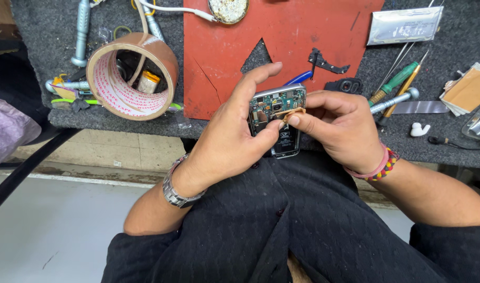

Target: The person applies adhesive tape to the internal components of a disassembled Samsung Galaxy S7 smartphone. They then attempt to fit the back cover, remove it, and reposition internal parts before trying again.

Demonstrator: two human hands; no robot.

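Phone: one opened phone (278, 112), back cover off and circuit board showing, is held above the person's lap at the near edge of the bench (51, 31).
Long axis: it runs away from the person, the camera end pointing toward the red mat (224, 57) and the other end toward the body.
Left hand: the left hand (229, 139) cradles the phone from its left side, fingers closed around its edge, thumb on the board.
Right hand: the right hand (339, 128) is on the phone's right side, its thumb and forefinger pinched shut on one small strip of brown tape (292, 111) lying across the board.
Tape roll: one roll of brown tape (131, 76) stands left of the phone.
Screwdrivers: three or so tools (394, 91) lie right of the phone; the exact count is unclear.
Black bracket: one black bracket (326, 62) lies on the mat beyond the phone.
Silver pouch: one silver pouch (405, 24) lies far right of it.
Earbud: one white earbud (419, 129) rests right of the phone.
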